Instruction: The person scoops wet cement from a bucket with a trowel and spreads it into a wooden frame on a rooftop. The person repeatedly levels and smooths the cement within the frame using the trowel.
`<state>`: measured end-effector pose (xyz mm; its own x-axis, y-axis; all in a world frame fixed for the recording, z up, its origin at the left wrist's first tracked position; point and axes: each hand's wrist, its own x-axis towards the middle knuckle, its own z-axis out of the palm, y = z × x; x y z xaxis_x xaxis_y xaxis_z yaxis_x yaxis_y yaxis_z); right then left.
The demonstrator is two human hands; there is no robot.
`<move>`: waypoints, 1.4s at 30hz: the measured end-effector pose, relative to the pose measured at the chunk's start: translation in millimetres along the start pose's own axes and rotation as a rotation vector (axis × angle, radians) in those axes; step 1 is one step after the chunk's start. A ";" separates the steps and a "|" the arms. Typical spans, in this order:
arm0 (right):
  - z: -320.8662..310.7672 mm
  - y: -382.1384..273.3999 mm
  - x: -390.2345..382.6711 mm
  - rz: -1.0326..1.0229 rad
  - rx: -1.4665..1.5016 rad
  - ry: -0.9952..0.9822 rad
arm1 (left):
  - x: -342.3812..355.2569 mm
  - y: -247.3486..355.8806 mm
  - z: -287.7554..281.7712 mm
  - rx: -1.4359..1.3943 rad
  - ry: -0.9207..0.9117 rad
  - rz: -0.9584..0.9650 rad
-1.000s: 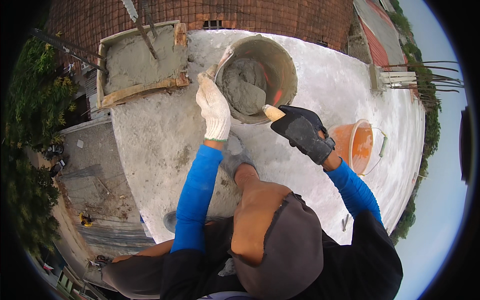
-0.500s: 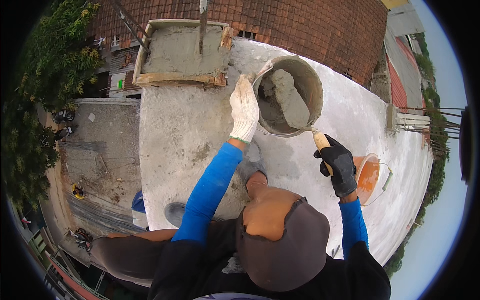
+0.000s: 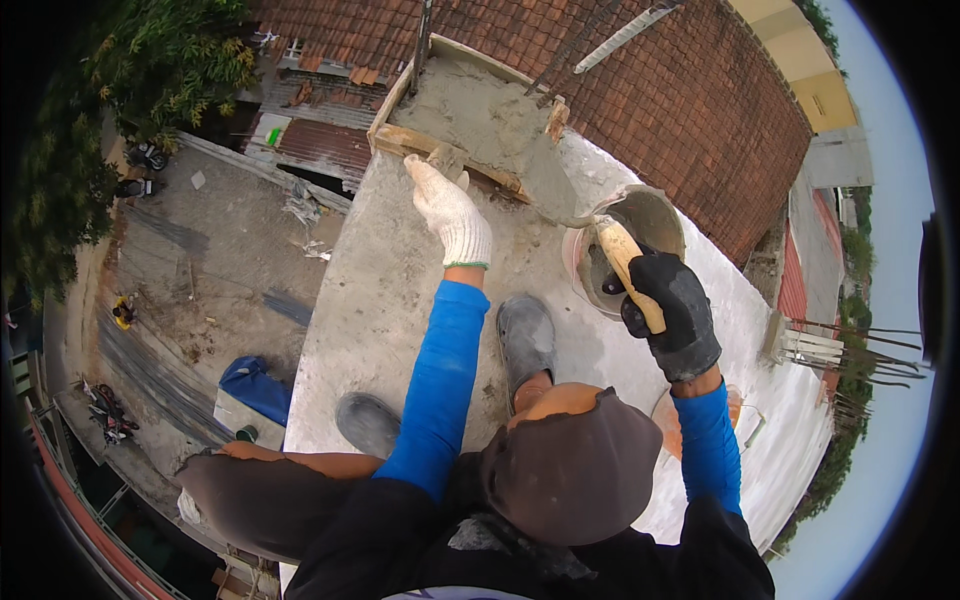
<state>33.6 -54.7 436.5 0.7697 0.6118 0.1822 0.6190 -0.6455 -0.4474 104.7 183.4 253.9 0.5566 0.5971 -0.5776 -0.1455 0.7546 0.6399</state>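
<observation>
My right hand [image 3: 680, 310], in a black glove, is closed around the wooden handle of a trowel [image 3: 628, 262]. The trowel's blade points toward the wooden form [image 3: 455, 162] and is coated with grey wet mortar [image 3: 548, 180], which reaches the form's near right corner. My left hand [image 3: 450, 212], in a white knit glove, is at the form's near board, fingers apart beside a small smear of mortar. Wet mortar fills the form around upright rods. Partly behind my right hand and the trowel stands a mortar bucket [image 3: 655, 212].
An orange bucket [image 3: 668, 420] stands right, half hidden by my arm. My feet in grey clogs [image 3: 526, 340] rest on the concrete slab [image 3: 390, 290]. The slab's left edge drops to ground far below. A tiled roof [image 3: 690, 110] lies beyond; rods [image 3: 870, 355] stick out at right.
My left hand has let go of the bucket's rim and moved left to the form's board. The trowel has swung from the bucket to the form, carrying mortar. The view has shifted.
</observation>
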 end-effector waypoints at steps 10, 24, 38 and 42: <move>157.7 23.2 198.6 0.250 -0.199 0.101 | 24.6 59.2 -17.7 -0.245 0.240 0.010; 48.3 -74.4 39.3 0.250 -0.424 0.114 | -6.3 -17.4 -7.2 0.106 -0.226 -0.178; -28.3 92.3 -57.5 0.242 -0.779 -0.254 | -88.8 -85.6 29.7 0.996 -0.800 0.177; -7.7 90.6 -43.0 -0.035 -0.721 -0.281 | -95.2 -93.0 30.4 0.938 -0.731 0.237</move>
<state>57.8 -143.1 394.9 0.7389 0.6683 -0.0861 0.6650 -0.7029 0.2524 90.1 48.1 264.9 0.9710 0.1709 -0.1672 0.1737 -0.0237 0.9845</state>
